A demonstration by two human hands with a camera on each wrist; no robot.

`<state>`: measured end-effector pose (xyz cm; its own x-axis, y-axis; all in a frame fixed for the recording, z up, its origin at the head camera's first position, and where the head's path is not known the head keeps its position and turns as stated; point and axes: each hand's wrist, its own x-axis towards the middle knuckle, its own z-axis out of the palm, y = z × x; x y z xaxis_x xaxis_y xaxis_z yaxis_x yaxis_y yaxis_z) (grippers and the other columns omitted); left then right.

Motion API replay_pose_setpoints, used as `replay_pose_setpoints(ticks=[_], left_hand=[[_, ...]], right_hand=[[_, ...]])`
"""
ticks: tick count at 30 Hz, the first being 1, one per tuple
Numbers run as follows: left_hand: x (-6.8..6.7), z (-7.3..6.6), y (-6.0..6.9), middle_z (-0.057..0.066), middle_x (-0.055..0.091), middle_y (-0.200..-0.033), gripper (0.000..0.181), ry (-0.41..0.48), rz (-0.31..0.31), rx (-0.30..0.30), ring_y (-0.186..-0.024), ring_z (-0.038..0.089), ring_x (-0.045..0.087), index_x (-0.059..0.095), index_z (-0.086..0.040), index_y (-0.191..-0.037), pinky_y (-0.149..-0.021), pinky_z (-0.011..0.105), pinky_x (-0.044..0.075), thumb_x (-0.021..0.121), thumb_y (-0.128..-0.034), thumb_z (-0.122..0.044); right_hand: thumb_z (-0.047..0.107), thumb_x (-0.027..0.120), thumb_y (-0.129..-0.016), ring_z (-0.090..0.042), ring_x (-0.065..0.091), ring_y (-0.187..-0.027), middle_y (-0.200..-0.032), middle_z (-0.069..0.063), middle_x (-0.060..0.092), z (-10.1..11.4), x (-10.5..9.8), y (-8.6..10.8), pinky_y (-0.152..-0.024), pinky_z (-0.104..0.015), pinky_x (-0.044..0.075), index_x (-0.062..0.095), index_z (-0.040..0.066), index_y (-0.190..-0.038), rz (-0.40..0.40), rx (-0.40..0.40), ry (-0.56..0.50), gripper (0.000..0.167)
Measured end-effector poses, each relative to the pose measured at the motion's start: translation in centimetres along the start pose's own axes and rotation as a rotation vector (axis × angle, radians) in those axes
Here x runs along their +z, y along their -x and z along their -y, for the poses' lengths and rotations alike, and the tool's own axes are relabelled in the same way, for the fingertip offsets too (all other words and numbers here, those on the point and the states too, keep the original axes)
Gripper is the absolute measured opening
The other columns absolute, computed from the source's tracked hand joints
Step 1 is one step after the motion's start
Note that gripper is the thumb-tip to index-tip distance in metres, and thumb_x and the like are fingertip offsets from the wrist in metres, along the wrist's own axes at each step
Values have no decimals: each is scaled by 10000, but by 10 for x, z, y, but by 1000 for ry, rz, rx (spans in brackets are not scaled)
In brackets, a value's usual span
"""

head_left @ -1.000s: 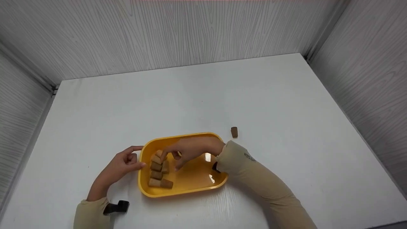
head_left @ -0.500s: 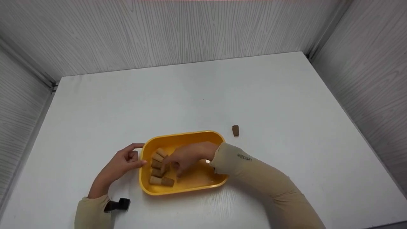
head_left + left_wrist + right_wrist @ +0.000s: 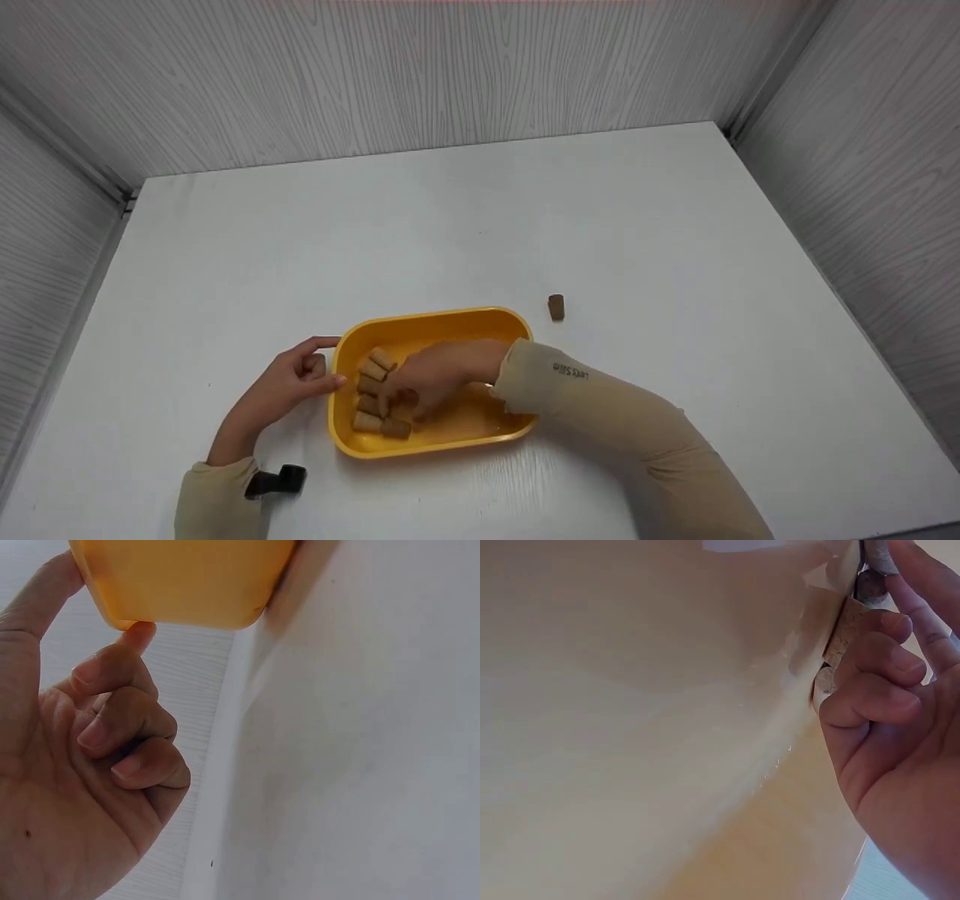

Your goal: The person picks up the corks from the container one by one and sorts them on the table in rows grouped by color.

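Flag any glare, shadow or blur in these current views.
Head: fairly even light, a soft shadow beneath the right sleeve, a faint reddish tint along the top edge; left wrist: a brownish shadow beside the tray, which the top edge cuts off; right wrist: hazy, washed-out tray surface with small bright glints, corks crowded into the upper right.

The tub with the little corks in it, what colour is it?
The tub is yellow, a bit orangey; the head view shows it best.

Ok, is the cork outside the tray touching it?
Apart: the head view shows a strip of white table between the cork and the tray.
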<state>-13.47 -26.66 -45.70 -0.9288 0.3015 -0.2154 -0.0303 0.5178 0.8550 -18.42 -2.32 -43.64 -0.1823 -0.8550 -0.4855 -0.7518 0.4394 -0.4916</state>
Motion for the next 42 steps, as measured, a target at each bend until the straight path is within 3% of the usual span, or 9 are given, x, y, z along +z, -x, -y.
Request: replay_pose_setpoints(ticks=[9, 14, 19, 26, 33, 42], left_hand=[[1, 0, 1, -12, 383, -694, 482, 8, -3, 23, -598, 70, 373, 536, -78, -1305, -565, 229, 334, 711, -874, -201], [1, -2, 0, -14, 384, -693, 476, -6, -3, 36, -604, 63, 371, 543, -77, -1299, -579, 227, 334, 711, -874, -209], [0, -2, -1, -16, 383, -695, 483, 13, -1, 32, -602, 60, 364, 538, -68, -1302, -579, 224, 337, 714, -871, -198], [0, 2, 0, -12, 416, -688, 518, 18, 10, 10, -607, 71, 401, 510, -76, -1334, -580, 220, 358, 709, -875, -210], [1, 0, -2, -33, 401, -629, 529, 23, 20, 14, -563, 63, 375, 507, -94, -1349, -557, 214, 334, 706, -879, -232], [0, -1, 1, -33, 404, -612, 544, 14, 18, -7, -559, 70, 370, 487, -103, -1369, -560, 221, 327, 694, -889, -253]], right_hand=[[202, 587, -960, -129, 532, -872, -1052, 75, 573, 2, 5, -3, -833, -229, 472, 576, 316, -1252, 1, -14, 73, 314], [201, 606, -948, -122, 524, -844, -991, 66, 578, 1, 4, -1, -785, -213, 463, 593, 321, -1248, -22, -15, 72, 323], [174, 597, -942, -124, 518, -749, -874, 37, 573, 0, 1, 4, -677, -214, 436, 600, 253, -1185, -37, 4, 49, 255], [194, 599, -941, -128, 483, -705, -810, 21, 525, 7, -10, 21, -620, -225, 401, 562, 236, -1229, -65, 69, 48, 293], [247, 634, -926, -99, 453, -648, -775, 29, 530, 11, -26, 43, -581, -215, 350, 568, 247, -1210, -176, 32, 85, 292], [302, 660, -916, -93, 471, -677, -780, 25, 535, 18, -38, 68, -606, -227, 366, 574, 260, -1236, -260, 12, 15, 334]])
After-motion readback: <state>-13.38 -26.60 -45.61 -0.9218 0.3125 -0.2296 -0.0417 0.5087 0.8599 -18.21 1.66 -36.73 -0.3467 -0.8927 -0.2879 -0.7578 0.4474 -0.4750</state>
